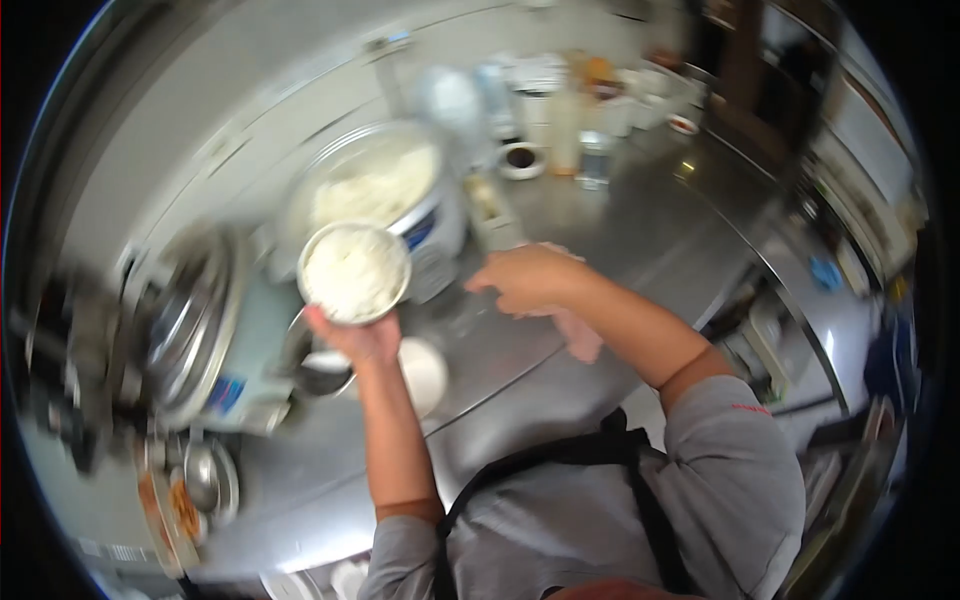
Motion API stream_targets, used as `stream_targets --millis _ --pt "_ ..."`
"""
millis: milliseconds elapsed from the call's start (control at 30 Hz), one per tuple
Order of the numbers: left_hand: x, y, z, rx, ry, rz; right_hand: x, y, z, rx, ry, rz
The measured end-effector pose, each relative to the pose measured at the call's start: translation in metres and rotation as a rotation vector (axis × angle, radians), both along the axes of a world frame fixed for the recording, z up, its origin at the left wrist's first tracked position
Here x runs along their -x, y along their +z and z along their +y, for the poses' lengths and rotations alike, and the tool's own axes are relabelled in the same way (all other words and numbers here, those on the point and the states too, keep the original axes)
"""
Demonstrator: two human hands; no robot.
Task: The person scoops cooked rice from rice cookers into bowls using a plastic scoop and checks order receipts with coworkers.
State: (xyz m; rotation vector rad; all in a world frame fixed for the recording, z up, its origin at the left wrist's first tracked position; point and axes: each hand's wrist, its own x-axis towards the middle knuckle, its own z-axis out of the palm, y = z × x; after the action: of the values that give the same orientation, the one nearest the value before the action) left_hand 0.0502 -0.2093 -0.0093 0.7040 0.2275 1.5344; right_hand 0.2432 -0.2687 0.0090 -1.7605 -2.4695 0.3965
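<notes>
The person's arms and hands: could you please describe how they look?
The left hand and right hand wear no gloves, and the forearms are bare. Short grey sleeves end near the elbows; the right one has a small red marking, unreadable here.

Red lettering (pixel 750 408) on the grey sleeve (pixel 725 445) is blurred; nothing is legible.

1. The person wears a grey shirt (pixel 555 520) with short sleeves (pixel 740 470).
2. Small red lettering (pixel 750 409), too blurred to read, marks the right sleeve.
3. Black straps (pixel 560 452) cross the shirt.
4. The left hand (pixel 370 337) and right hand (pixel 527 278) are bare.
</notes>
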Motion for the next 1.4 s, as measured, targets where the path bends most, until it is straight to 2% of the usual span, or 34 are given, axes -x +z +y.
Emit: stream_targets --millis 67,167,233,300,400,467,533,600,633,700,733,833,967,1033,1133,1400 --pt "-0.049 0.003 -0.014 0.042 -0.146 0.004 -0.060 -0.033 -0.001 -0.068 0.069 0.422" --pt "-0.146 -0.017 -0.025 0.145 -0.315 0.035 -0.137 -0.032 -0.020 0.444 -0.161 1.448" --pt "-0.221 -0.031 -0.039 0.179 -0.350 0.097 -0.193 -0.041 -0.039 0.427 -0.234 1.545" --pt "-0.299 -0.044 -0.055 0.223 -0.466 0.052 -0.250 -0.053 -0.057 0.391 -0.310 1.644" --pt "-0.406 -0.078 -0.067 0.254 -0.664 0.122 -0.349 -0.094 -0.085 0.254 -0.436 1.865" --pt "-0.473 -0.098 -0.070 0.223 -0.713 0.342 -0.410 -0.112 -0.107 0.205 -0.552 1.995" --pt "-0.519 -0.114 -0.067 0.168 -0.826 0.616 -0.465 -0.120 -0.134 0.117 -0.649 2.072" --pt "-0.550 -0.136 -0.059 0.166 -0.638 0.942 -0.522 -0.137 -0.150 -0.010 -0.848 2.046" --pt "-0.559 -0.170 -0.040 0.099 -0.559 0.902 -0.550 -0.140 -0.158 -0.074 -0.887 2.035" --pt "-0.567 -0.187 -0.038 0.028 -0.366 0.993 -0.599 -0.141 -0.165 -0.249 -1.134 1.967" --pt "-0.568 -0.195 -0.038 -0.005 -0.267 1.035 -0.627 -0.147 -0.167 -0.319 -1.175 1.939" --pt "-0.554 -0.222 -0.033 -0.592 0.092 1.483 -0.710 -0.177 -0.156 -0.528 -1.324 1.838" --pt "-0.561 -0.227 -0.034 -0.625 0.139 1.435 -0.785 -0.194 -0.131 -0.824 -1.576 1.723" --pt "-0.562 -0.216 -0.039 -0.633 0.149 1.513 -0.812 -0.202 -0.111 -0.962 -1.678 1.752" --pt "-0.562 -0.212 -0.040 -0.644 0.170 1.589 -0.844 -0.208 -0.089 -0.974 -1.713 1.813" --pt "-0.561 -0.212 -0.037 -0.615 0.161 1.588 -0.886 -0.220 -0.076 -0.741 -1.734 1.785"
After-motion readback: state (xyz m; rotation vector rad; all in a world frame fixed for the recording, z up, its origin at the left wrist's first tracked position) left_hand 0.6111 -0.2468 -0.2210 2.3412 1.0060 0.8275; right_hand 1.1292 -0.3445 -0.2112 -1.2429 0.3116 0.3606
